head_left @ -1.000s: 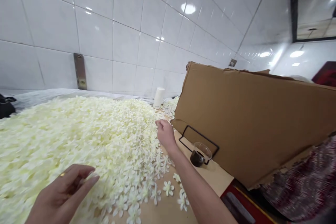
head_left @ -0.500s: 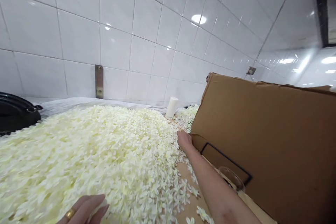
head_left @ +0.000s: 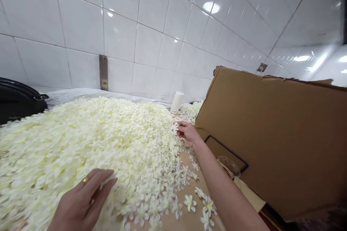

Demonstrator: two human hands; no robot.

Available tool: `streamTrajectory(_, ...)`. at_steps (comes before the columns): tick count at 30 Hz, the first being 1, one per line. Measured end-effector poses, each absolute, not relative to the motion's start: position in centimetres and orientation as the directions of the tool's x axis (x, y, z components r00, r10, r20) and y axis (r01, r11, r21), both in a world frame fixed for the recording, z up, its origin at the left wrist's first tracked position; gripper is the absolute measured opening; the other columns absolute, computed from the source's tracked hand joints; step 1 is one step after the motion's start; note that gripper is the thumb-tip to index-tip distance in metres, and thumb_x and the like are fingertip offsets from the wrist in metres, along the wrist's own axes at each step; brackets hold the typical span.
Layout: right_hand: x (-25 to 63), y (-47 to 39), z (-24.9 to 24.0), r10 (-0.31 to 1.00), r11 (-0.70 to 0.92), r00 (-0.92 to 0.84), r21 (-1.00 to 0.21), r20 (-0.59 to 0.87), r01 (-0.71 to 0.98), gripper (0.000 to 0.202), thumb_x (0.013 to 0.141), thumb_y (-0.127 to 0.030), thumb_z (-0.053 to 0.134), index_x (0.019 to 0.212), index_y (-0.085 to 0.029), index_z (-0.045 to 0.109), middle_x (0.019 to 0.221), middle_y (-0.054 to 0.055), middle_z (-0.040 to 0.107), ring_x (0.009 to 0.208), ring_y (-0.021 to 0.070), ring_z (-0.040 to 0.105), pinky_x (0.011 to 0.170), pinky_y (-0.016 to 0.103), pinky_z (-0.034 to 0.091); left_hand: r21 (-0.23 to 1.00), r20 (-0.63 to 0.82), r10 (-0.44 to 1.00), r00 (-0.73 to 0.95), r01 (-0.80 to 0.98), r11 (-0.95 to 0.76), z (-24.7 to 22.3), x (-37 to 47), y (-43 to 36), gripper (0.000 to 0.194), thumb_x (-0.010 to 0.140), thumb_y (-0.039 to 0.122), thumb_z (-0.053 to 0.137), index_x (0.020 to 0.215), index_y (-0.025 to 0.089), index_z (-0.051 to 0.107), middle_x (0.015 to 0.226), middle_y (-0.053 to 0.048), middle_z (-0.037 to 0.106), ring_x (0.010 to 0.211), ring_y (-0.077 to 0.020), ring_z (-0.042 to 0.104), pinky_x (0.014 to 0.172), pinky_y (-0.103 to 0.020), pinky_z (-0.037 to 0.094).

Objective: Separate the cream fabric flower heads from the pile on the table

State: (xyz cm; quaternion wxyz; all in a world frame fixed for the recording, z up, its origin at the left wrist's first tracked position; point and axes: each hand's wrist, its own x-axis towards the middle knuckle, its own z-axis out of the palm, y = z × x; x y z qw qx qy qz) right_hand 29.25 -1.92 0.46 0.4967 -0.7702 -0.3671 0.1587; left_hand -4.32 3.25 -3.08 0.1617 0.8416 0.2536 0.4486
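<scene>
A large heap of white and pale yellow artificial flowers (head_left: 108, 133) spreads over the brown surface in front of me. At its right edge, my right hand (head_left: 187, 132) pinches a white artificial flower (head_left: 175, 127) between thumb and fingers. Low on the left, my left hand (head_left: 86, 195), with a gold ring on one finger, is over the near part of the heap. Its thumb and index fingertips are nearly together in a pinch. A pale patch shows between them, but I cannot tell whether it is a held flower or the heap behind.
A tall brown cardboard piece (head_left: 265, 137) stands on the right, with a clear round container (head_left: 229, 166) by its lower edge. Behind the heap is a white cylinder (head_left: 177, 103). A black bag (head_left: 20, 101) lies at far left, and a tiled wall (head_left: 119, 39) rises behind.
My right hand has drawn back a little from beside the cardboard and now shows a flower in its fingers. The left hand has come further into view, and the view has tilted down slightly.
</scene>
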Motion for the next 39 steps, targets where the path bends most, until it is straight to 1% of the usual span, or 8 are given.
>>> streamTrajectory(5, 23.7, -6.4, -0.8, 0.822, -0.142, 0.556, -0.902, 0.122, 0.407, 0.023, 0.07, -0.031, 0.059, 0.085, -0.014, 0.063, 0.052, -0.004, 0.052, 0.045, 0.0085, 0.046, 0.047, 0.023, 0.037, 0.422, 0.683, 0.523, 0.51, 0.308, -0.853, -1.9, -4.6, 3.1, 0.017, 0.084, 0.035, 0.046, 0.083, 0.021, 0.055, 0.064, 0.002, 0.056, 0.045, -0.009, 0.048, 0.048, -0.02, 0.037)
streamTrajectory(10, 19.9, -8.8, -2.2, 0.84, -0.147, 0.522, -0.863, 0.15, 0.484, 0.014, 0.064, -0.029, 0.062, 0.072, -0.017, 0.061, 0.051, -0.006, 0.047, 0.049, 0.0086, 0.04, 0.048, 0.023, 0.029, 0.48, 0.643, 0.583, 0.496, 0.332, -0.812, -1.8, -4.4, 3.0, 0.012, 0.081, 0.031, 0.051, 0.081, 0.019, 0.056, 0.069, 0.0, 0.058, 0.054, -0.011, 0.05, 0.054, -0.022, 0.038)
streamTrajectory(16, 17.9, -8.0, -1.3, 0.805, -0.067, 0.509, -0.807, 0.304, 0.587, 0.015, 0.067, -0.029, 0.062, 0.064, -0.017, 0.054, 0.051, -0.007, 0.04, 0.049, 0.0074, 0.033, 0.047, 0.022, 0.024, 0.604, 0.58, 0.676, 0.455, 0.317, -0.731, -1.1, -4.0, 3.0, 0.007, 0.074, 0.024, 0.056, 0.076, 0.018, 0.053, 0.069, 0.001, 0.053, 0.058, -0.0122, 0.048, 0.055, -0.024, 0.037)
streamTrajectory(20, 15.5, -5.9, -0.6, 0.81, 0.076, 0.475, -0.864, 0.345, 0.498, 0.02, 0.066, -0.03, 0.065, 0.067, -0.018, 0.049, 0.053, -0.007, 0.04, 0.048, 0.0064, 0.034, 0.046, 0.021, 0.026, 0.692, 0.557, 0.731, 0.394, 0.268, -0.671, -0.2, -3.6, 3.5, 0.007, 0.069, 0.019, 0.057, 0.073, 0.017, 0.051, 0.067, 0.002, 0.048, 0.059, -0.0113, 0.045, 0.056, -0.024, 0.035)
streamTrajectory(24, 12.5, -3.4, -0.3, 0.843, 0.169, 0.415, -0.902, 0.342, 0.398, 0.023, 0.066, -0.03, 0.065, 0.071, -0.02, 0.045, 0.057, -0.007, 0.042, 0.05, 0.0072, 0.04, 0.048, 0.02, 0.032, 0.838, 0.48, 0.811, 0.335, 0.097, -0.537, -0.1, -3.8, 4.4, 0.013, 0.066, 0.018, 0.059, 0.076, 0.017, 0.051, 0.064, 0.005, 0.042, 0.052, -0.0077, 0.037, 0.05, -0.021, 0.031)
streamTrajectory(31, 9.9, -2.2, -1.2, 0.899, 0.173, 0.323, -0.917, 0.297, 0.36, 0.026, 0.076, -0.033, 0.055, 0.099, -0.022, 0.052, 0.062, -0.005, 0.044, 0.062, 0.0124, 0.052, 0.057, 0.024, 0.04, 0.971, 0.235, 0.909, 0.344, -0.043, -0.235, 0.4, -5.1, 3.9, 0.019, 0.064, 0.023, 0.064, 0.081, 0.016, 0.058, 0.07, 0.004, 0.046, 0.047, -0.0052, 0.038, 0.044, -0.019, 0.03)
streamTrajectory(36, 9.4, -2.2, -1.9, 0.894, 0.202, 0.33, -0.93, 0.303, 0.307, 0.04, 0.077, -0.033, 0.055, 0.114, -0.023, 0.046, 0.061, -0.006, 0.038, 0.062, 0.0113, 0.049, 0.06, 0.024, 0.041, 0.966, 0.114, 0.866, 0.488, -0.258, 0.019, 0.2, -4.8, 3.6, 0.028, 0.057, 0.021, 0.071, 0.082, 0.015, 0.058, 0.073, 0.003, 0.051, 0.053, -0.0062, 0.046, 0.051, -0.019, 0.039)
streamTrajectory(39, 9.1, -2.3, -1.8, 0.904, 0.185, 0.307, -0.919, 0.298, 0.349, 0.039, 0.078, -0.036, 0.053, 0.114, -0.022, 0.047, 0.063, -0.005, 0.043, 0.064, 0.0132, 0.051, 0.063, 0.027, 0.043, 0.925, 0.078, 0.834, 0.546, -0.352, 0.144, 0.0, -4.5, 3.5, 0.029, 0.058, 0.024, 0.072, 0.081, 0.013, 0.059, 0.069, 0.001, 0.053, 0.059, -0.009, 0.052, 0.058, -0.022, 0.044)
